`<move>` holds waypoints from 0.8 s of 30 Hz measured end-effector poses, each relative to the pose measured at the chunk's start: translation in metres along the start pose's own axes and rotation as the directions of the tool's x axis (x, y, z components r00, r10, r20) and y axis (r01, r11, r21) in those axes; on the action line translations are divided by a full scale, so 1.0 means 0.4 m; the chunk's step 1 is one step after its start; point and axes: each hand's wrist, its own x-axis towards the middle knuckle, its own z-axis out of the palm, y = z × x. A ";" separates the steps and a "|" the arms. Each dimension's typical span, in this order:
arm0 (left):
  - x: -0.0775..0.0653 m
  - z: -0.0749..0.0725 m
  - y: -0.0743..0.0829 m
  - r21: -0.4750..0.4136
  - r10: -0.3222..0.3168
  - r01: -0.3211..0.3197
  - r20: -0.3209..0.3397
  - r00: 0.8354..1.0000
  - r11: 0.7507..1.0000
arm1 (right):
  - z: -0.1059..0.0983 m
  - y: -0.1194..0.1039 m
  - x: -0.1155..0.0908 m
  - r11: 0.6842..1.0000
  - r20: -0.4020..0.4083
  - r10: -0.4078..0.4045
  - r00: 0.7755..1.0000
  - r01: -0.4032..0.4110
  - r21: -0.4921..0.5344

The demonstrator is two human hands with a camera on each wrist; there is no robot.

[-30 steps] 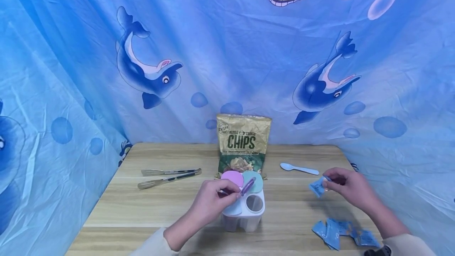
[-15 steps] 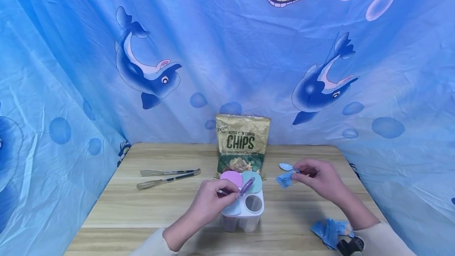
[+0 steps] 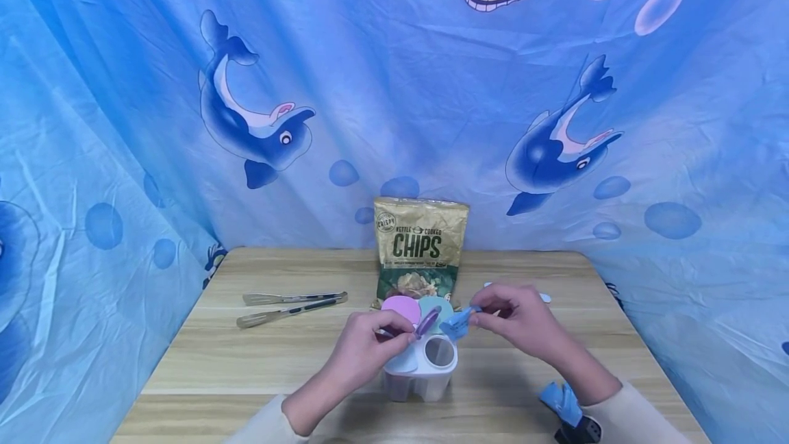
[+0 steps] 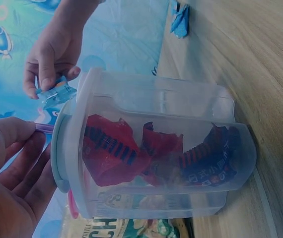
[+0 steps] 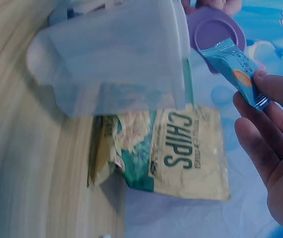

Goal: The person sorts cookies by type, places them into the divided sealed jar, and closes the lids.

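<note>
In the head view a clear container (image 3: 414, 386) with a white top stands on the table. Pink (image 3: 401, 308) and green lids (image 3: 435, 307) cover its back openings, a pale blue lid (image 3: 403, 362) the front left; the front right opening (image 3: 440, 351) is uncovered. My left hand (image 3: 366, 344) pinches a purple lid (image 5: 216, 32), tilted up beside that opening. Between thumb and fingers, my right hand (image 3: 524, 319) holds a small blue packet (image 5: 236, 72) just above the container, behind the uncovered opening. Red packets (image 4: 112, 148) and a dark blue packet (image 4: 211, 158) show through the container wall.
A chips bag (image 3: 422, 245) stands upright behind the container. Metal tongs (image 3: 292, 310) lie at the left. A pale spoon (image 3: 545, 298) is partly hidden behind my right hand. More blue packets (image 3: 562, 401) lie at the right front, partly covered by my right wrist.
My right hand has carried the blue packet leftward from the table's right side, past the spoon, to the container. The left hand and the purple lid have stayed nearly still.
</note>
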 end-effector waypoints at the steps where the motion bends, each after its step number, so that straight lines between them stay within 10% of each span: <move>1: 0.000 0.000 0.000 -0.002 0.001 -0.001 -0.002 1.000 1.000 | 0.006 -0.003 0.000 1.000 0.010 0.003 1.000 -0.003 0.007; 24: 0.004 -0.003 -0.002 0.012 0.009 -0.009 0.006 1.000 1.000 | 0.086 -0.007 0.019 0.971 0.140 -0.227 0.964 0.235 -0.038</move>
